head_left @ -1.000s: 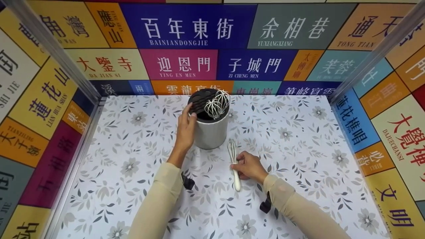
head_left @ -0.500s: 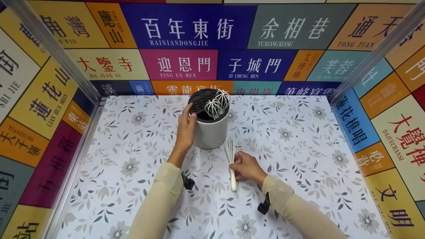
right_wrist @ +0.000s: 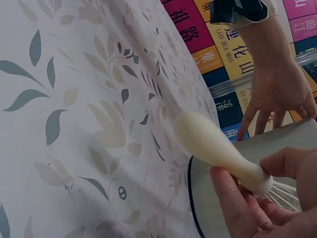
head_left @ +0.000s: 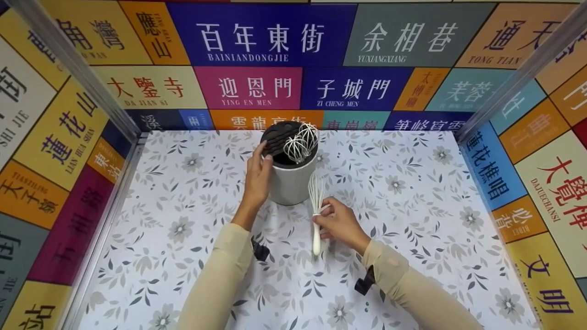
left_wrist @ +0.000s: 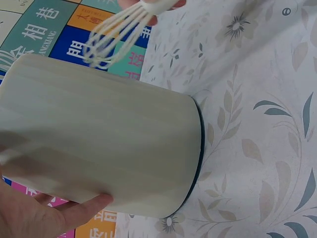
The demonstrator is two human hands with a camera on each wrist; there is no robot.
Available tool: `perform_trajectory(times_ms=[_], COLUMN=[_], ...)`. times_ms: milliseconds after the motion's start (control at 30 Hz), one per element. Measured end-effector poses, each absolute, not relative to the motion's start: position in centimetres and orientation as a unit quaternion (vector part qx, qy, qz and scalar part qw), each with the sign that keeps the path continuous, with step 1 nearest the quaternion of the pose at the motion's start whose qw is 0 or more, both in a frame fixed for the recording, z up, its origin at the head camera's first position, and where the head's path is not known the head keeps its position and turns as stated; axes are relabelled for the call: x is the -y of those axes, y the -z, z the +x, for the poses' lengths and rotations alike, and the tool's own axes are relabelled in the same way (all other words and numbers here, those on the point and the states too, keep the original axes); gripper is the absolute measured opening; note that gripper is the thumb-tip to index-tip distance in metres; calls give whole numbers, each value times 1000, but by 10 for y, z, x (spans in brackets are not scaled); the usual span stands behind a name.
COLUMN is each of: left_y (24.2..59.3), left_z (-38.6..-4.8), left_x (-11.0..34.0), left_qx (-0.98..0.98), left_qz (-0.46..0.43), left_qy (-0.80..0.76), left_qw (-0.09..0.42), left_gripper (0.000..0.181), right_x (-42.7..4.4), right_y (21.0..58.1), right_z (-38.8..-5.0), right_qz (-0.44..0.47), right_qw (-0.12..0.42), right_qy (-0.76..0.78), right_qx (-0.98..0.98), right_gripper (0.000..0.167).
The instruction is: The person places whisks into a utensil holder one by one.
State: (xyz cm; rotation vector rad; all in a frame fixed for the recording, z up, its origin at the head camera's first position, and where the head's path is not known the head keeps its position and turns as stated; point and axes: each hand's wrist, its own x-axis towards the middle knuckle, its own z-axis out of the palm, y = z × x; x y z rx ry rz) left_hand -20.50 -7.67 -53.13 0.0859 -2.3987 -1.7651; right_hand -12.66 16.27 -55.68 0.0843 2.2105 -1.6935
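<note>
A pale cylindrical utensil holder with a dark slotted top stands at the back middle of the table in the head view. The wire heads of whisks stick out of its right opening. With fairly straight fingers, my left hand touches the holder's left side and rim. My right hand pinches a small whisk near the top of its cream handle. This whisk is off the table, wires up, just in front of the holder. Its handle looks large in the right wrist view.
The table wears a white cloth with grey leaves and flowers. Colourful panels with printed characters wall it in at the back and both sides. Metal posts run along the corners.
My right hand has lifted the small whisk and brought it slightly left and closer to the holder, turning it more upright. My left hand stays against the holder.
</note>
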Motion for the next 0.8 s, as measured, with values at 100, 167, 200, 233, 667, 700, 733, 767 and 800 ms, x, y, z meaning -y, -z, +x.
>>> perform_trajectory(times_ms=[100, 167, 200, 233, 667, 700, 733, 767, 800], left_y=[531, 531, 531, 531, 531, 531, 531, 531, 531], left_z=[-205, -205, -205, -205, -205, -205, -205, -205, -205], left_x=[77, 77, 77, 77, 76, 76, 76, 77, 77], left_qx=[802, 802, 802, 803, 804, 804, 804, 803, 802], left_qz=[30, 30, 30, 29, 26, 25, 25, 25, 25], left_qy=[591, 591, 591, 590, 588, 588, 589, 589, 590], left_qw=[80, 80, 81, 82, 86, 85, 85, 85, 86], left_gripper=[49, 49, 49, 49, 48, 48, 48, 48, 48], right_x=[-162, -161, -160, -159, -146, -145, -143, -142, -140], right_y=[550, 543, 539, 536, 468, 462, 456, 450, 444], right_z=[-127, -129, -130, -131, -147, -149, -150, -152, -154], right_qz=[32, 33, 34, 34, -56, -65, -73, -80, -89], right_qw=[164, 152, 146, 141, 37, 28, 20, 13, 6], right_qy=[609, 616, 620, 625, 678, 676, 674, 672, 670], right_qx=[-775, -772, -770, -767, -732, -733, -735, -736, -737], right_gripper=[37, 37, 37, 36, 37, 36, 36, 36, 36])
